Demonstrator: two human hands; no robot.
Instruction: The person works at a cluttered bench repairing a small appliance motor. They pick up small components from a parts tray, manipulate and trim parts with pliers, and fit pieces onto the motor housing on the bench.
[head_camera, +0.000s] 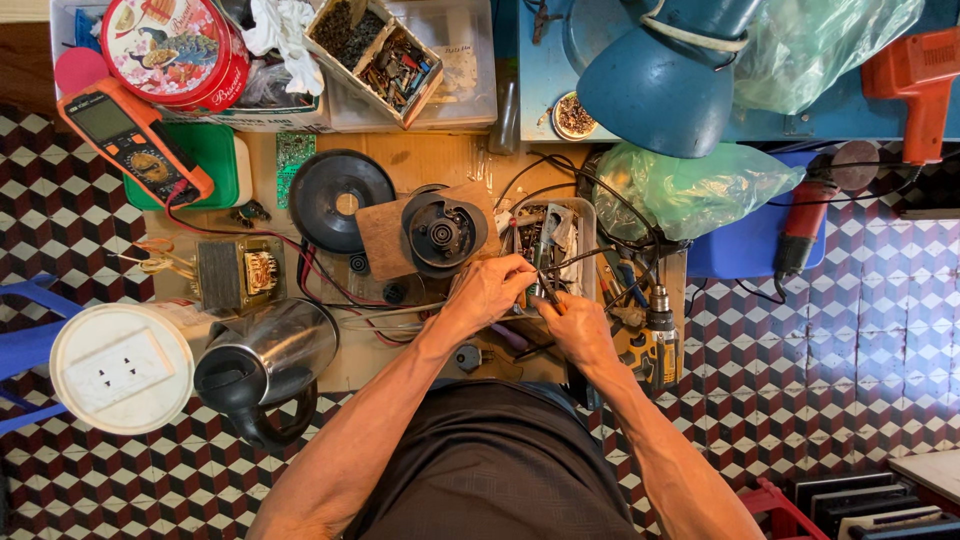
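Observation:
My left hand (490, 288) and my right hand (577, 325) meet at the near rim of a small grey tray (585, 225) full of tools and metal parts. Both hands pinch a small thin dark tool or part (541, 288) between their fingertips; what it is stays too small to tell. A round black motor piece (443, 232) on a wooden block (385, 240) lies just left of the left hand. A cordless drill (655, 335) lies right of the right hand.
On the low wooden board: a black disc (340, 198), a transformer (238, 273), a steel kettle (265, 365), an orange multimeter (135, 140), a white round socket box (120, 367). A blue lamp shade (660, 85), green plastic bag (690, 190), red drill (805, 225) sit beyond. Patterned tile floor surrounds.

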